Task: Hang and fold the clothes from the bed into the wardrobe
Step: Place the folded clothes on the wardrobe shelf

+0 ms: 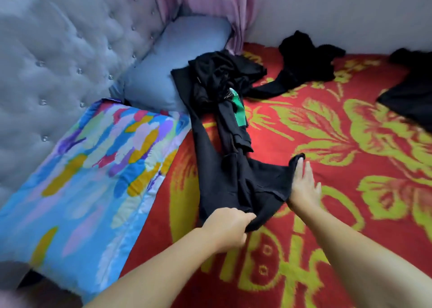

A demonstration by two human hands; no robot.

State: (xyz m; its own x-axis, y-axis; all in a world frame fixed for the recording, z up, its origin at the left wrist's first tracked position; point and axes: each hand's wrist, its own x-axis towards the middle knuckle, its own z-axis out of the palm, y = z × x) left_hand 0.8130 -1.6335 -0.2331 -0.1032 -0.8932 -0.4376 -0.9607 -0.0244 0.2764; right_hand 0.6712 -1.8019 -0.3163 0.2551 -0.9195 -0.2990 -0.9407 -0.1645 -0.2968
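Note:
A long black garment (224, 167) lies stretched across the red and yellow blanket (327, 144) on the bed. My left hand (228, 228) grips its near edge in a fist. My right hand (304, 186) lies with straight fingers against the garment's right edge, where a corner of cloth curls over the fingertips. A heap of black clothes (222, 76) with a green patch (239, 111) rests on the garment's far end. Two more black pieces lie further back: one (301, 62) near the wall and one (411, 97) at the right edge.
A colourful patterned pillow (93, 172) lies to the left beside a plain blue pillow (173, 62). A grey tufted headboard (58, 50) rises behind them. A pink curtain (210, 1) hangs in the corner by the white wall (350, 10).

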